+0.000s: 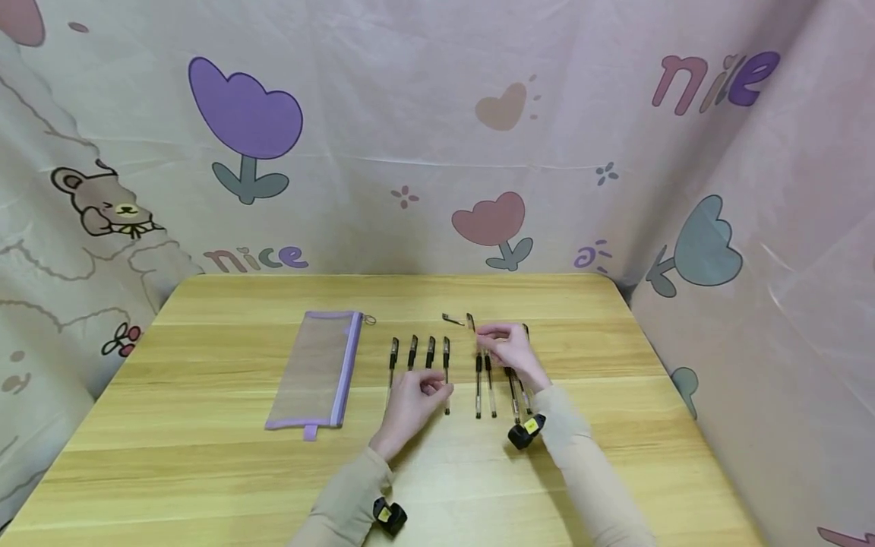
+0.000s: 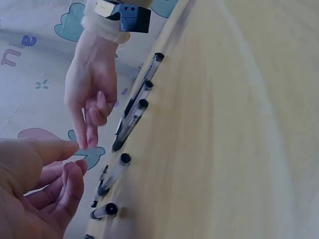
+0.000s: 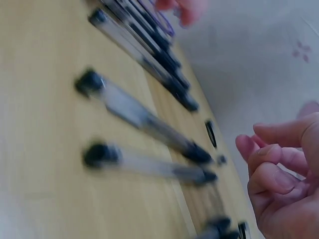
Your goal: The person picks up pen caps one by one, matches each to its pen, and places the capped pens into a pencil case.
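My left hand (image 1: pixel 413 403) hovers over a row of several capped black gel pens (image 1: pixel 446 353), fingers loosely bent and holding nothing. To the right, my right hand (image 1: pixel 509 349) is above more pens; in the right wrist view its curled fingers (image 3: pixel 271 181) are relaxed, with nothing visible between them. Two clear-barrelled pens (image 1: pixel 478 391) lie side by side between the hands. Beyond them are two loose black pen caps (image 1: pixel 453 319), one close to the right fingertips. Other pens (image 1: pixel 514 399) lie under and beside the right hand, partly hidden by it.
A mesh zip pouch (image 1: pixel 311 372) with purple edging lies flat left of the pens, its zip ring at the far corner. The wooden table (image 1: pixel 171 456) ends at a patterned curtain (image 1: pixel 383 114) behind and at both sides.
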The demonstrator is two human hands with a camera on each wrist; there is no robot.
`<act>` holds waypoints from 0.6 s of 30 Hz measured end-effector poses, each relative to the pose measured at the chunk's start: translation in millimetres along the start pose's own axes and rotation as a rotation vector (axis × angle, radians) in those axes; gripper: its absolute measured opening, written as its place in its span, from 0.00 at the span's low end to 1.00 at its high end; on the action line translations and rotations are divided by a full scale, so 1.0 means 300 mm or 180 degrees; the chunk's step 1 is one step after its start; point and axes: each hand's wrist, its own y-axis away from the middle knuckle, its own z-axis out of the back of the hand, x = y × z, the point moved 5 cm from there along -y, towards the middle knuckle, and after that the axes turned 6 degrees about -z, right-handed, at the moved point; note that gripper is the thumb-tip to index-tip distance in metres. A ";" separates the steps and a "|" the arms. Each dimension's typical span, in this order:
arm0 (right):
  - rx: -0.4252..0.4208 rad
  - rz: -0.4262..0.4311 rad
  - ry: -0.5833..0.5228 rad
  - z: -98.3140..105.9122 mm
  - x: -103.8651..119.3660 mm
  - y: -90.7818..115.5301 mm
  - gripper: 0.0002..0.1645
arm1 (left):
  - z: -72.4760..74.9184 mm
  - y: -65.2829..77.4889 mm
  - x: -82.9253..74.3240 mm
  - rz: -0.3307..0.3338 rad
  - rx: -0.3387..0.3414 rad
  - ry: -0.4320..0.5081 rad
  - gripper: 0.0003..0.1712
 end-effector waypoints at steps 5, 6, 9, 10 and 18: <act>-0.0058 -0.0012 -0.0202 0.071 -0.017 0.005 0.23 | -0.028 0.007 0.001 0.0063 0.0106 0.0143 0.15; -0.0054 -0.0020 -0.0206 0.080 -0.020 0.005 0.24 | -0.036 0.005 -0.001 0.0079 0.0128 0.0164 0.16; -0.0032 -0.0034 -0.0155 0.103 -0.024 0.004 0.25 | -0.061 -0.007 -0.006 0.0173 0.0185 0.0217 0.17; -0.0027 -0.0033 -0.0124 0.110 -0.025 0.003 0.25 | -0.071 -0.013 -0.011 0.0191 0.0208 0.0236 0.17; 0.0019 0.0023 0.0072 0.148 -0.015 0.001 0.24 | -0.149 -0.053 -0.030 0.0432 0.0354 0.0271 0.20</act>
